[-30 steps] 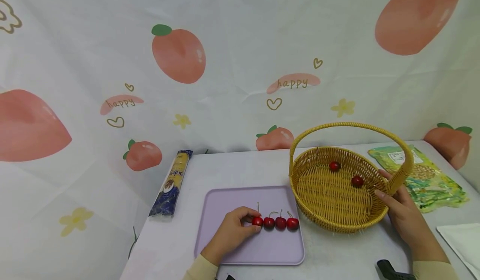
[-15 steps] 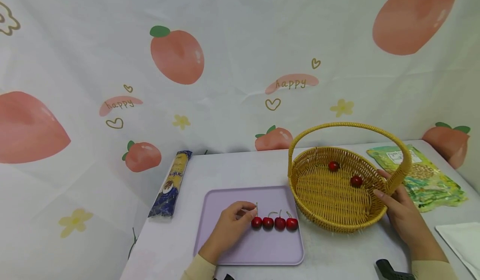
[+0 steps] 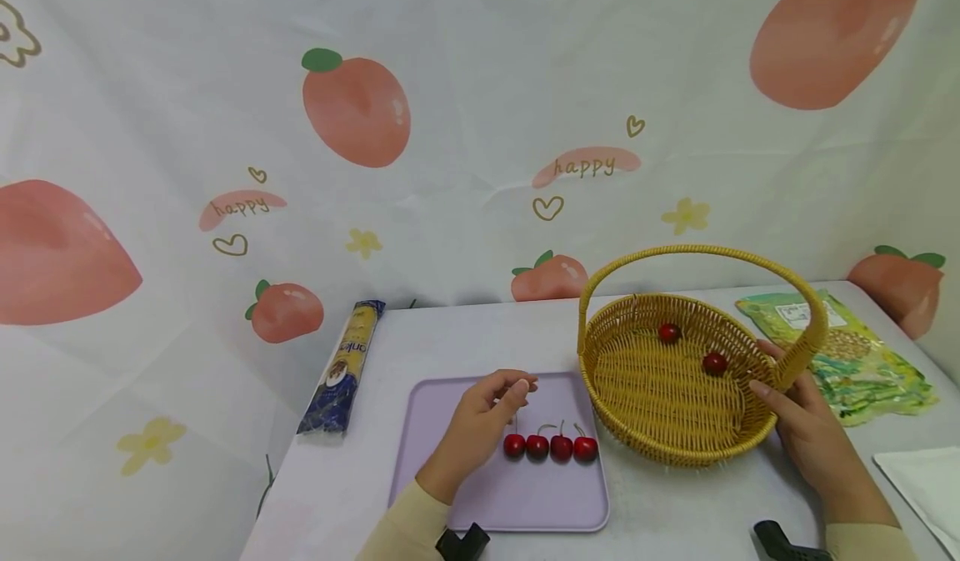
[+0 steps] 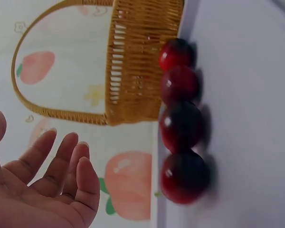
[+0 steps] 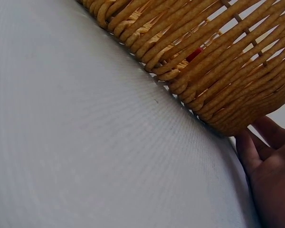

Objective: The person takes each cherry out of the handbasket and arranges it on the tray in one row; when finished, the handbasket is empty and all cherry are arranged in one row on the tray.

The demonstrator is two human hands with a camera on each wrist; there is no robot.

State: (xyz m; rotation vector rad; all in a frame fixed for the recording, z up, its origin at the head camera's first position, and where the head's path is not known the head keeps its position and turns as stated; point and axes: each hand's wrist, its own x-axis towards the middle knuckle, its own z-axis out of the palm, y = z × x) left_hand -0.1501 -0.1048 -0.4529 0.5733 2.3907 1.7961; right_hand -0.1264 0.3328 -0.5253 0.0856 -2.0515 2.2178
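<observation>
My left hand (image 3: 486, 419) hovers over the lilac tray (image 3: 525, 507); in the left wrist view its fingers (image 4: 61, 156) are loosely bent with nothing between them. Just right of it, several red cherries (image 3: 561, 448) stand side by side in a row on the tray, stems up. My right hand (image 3: 813, 436) grips the right side of the yellow wicker basket (image 3: 675, 453), thumb over the rim and fingers behind the wall. Two more cherries, a back one (image 3: 670, 333) and a right one (image 3: 715, 364), lie inside the basket. The right wrist view shows the right hand (image 5: 270, 166) at the basket's lower edge.
A blue and yellow packet (image 3: 345, 369) lies left of the tray. Behind the right hand is a green and yellow bag (image 3: 847, 353), with a white sheet (image 3: 926, 486) nearer the front right. A printed cloth (image 3: 465, 211) hangs behind the table.
My left hand has let go of the leftmost cherry and lifted up and away from it, with the cherry staying in the row. The right hand and basket have not moved.
</observation>
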